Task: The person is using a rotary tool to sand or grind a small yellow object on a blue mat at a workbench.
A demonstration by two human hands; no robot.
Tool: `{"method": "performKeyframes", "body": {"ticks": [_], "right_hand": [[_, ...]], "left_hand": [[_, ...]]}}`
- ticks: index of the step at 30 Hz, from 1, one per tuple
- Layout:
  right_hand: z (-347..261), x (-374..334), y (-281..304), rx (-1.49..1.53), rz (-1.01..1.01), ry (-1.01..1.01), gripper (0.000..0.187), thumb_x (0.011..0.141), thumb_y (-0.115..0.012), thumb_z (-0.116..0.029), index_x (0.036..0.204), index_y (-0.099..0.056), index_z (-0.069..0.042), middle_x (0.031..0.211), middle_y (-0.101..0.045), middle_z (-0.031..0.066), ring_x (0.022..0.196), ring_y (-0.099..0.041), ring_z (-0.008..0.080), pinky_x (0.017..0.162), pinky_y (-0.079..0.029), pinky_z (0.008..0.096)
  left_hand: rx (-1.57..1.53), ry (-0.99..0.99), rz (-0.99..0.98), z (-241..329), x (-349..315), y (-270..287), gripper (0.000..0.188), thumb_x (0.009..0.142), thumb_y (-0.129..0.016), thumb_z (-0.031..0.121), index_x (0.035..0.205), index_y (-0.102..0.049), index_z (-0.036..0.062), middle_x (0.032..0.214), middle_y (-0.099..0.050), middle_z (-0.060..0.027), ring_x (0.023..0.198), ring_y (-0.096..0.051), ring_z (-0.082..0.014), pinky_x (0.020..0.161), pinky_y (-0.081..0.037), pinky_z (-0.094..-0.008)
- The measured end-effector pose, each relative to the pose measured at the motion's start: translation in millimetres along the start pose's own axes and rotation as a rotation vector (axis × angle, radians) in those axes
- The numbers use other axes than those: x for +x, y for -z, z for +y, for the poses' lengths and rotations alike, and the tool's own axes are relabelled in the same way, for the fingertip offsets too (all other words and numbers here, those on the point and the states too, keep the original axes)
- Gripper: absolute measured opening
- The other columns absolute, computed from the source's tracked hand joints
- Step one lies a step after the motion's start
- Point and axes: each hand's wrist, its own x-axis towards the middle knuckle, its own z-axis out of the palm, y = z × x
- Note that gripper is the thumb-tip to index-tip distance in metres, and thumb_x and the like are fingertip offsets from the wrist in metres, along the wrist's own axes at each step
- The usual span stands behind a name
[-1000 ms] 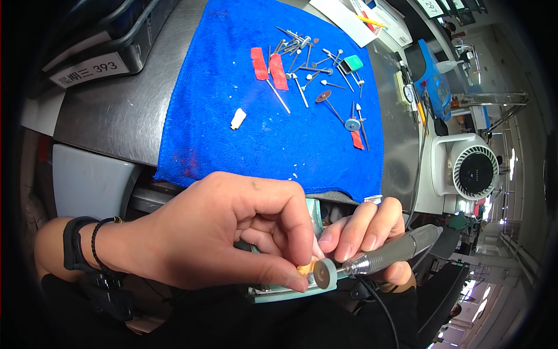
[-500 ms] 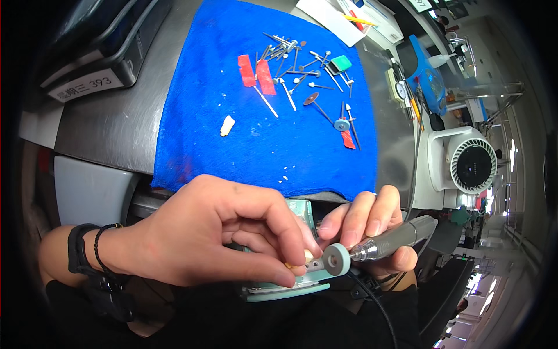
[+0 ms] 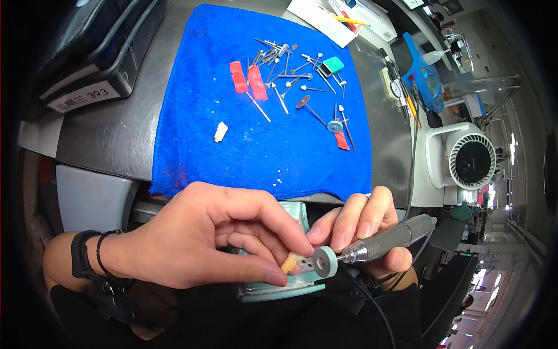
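My left hand pinches a small cream-and-yellow tooth-shaped piece between thumb and fingers. In my right hand lies a grey rotary handpiece, held near its nose. A pale green grinding wheel is mounted on its tip, just right of the piece; whether the two touch I cannot tell. Beneath both hands is a pale green, clear-sided stand with a perforated metal part, partly hidden by my fingers.
Beyond my hands, a blue towel bears several shanked burs and discs, red tape strips, a green cap and a cream piece. A black bin stands left, a white fan right; a cable hangs below the handpiece.
The tooth-shaped piece has turned in my left fingers and shows more of its yellow end. Both hands and the wheel appear slightly farther left, as does the towel.
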Motion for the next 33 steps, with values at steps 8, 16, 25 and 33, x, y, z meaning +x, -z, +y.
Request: {"method": "performKeyframes", "body": {"ticks": [8, 16, 25, 33], "right_hand": [[2.8, 3.0, -8.5, -0.043, 0.105, 0.042, 0.036, 0.083, -0.06, -0.03, 0.096, -0.04, -0.003, 0.092, -0.053, 0.0185, 0.102, -0.054, 0.0426, 0.089, -0.047, 0.0504], [0.2, 0.4, -0.6, 0.016, -0.008, -0.007, 0.033, 0.083, -0.058, -0.026, 0.101, -0.041, -0.004, 0.104, -0.051, 0.0236, 0.114, -0.046, 0.0436, 0.096, -0.037, 0.057], [10.4, -0.2, -1.5, 0.146, -0.031, 0.121, 0.034, 0.083, -0.058, -0.025, 0.102, -0.04, -0.002, 0.104, -0.05, 0.025, 0.113, -0.046, 0.0458, 0.095, -0.037, 0.0582], [4.5, 1.9, -7.2, 0.022, 0.0, 0.086, 0.038, 0.087, -0.056, -0.029, 0.101, -0.036, 0.0, 0.096, -0.051, 0.0244, 0.098, -0.055, 0.0459, 0.085, -0.049, 0.054]], "left_hand": [[0.085, 0.036, -0.015, 3.6, -1.0, -0.1, 0.027, 0.072, -0.065, -0.015, 0.097, -0.058, -0.0101, 0.102, -0.058, -0.0195, 0.09, -0.063, -0.0205, 0.081, -0.054, -0.029], [0.117, 0.007, -0.02, 3.7, -1.9, -0.2, 0.027, 0.072, -0.066, -0.013, 0.098, -0.058, -0.0096, 0.097, -0.061, -0.0183, 0.088, -0.064, -0.0198, 0.08, -0.054, -0.0284], [0.198, -0.084, -0.038, -2.4, -2.2, 2.0, 0.028, 0.073, -0.068, -0.01, 0.098, -0.057, -0.008, 0.099, -0.061, -0.0197, 0.092, -0.063, -0.0205, 0.082, -0.053, -0.0275], [0.203, -0.136, 0.016, -5.4, -1.2, -1.0, 0.028, 0.072, -0.068, -0.01, 0.099, -0.058, -0.0077, 0.104, -0.059, -0.0204, 0.094, -0.062, -0.0208, 0.083, -0.053, -0.0271]]}}
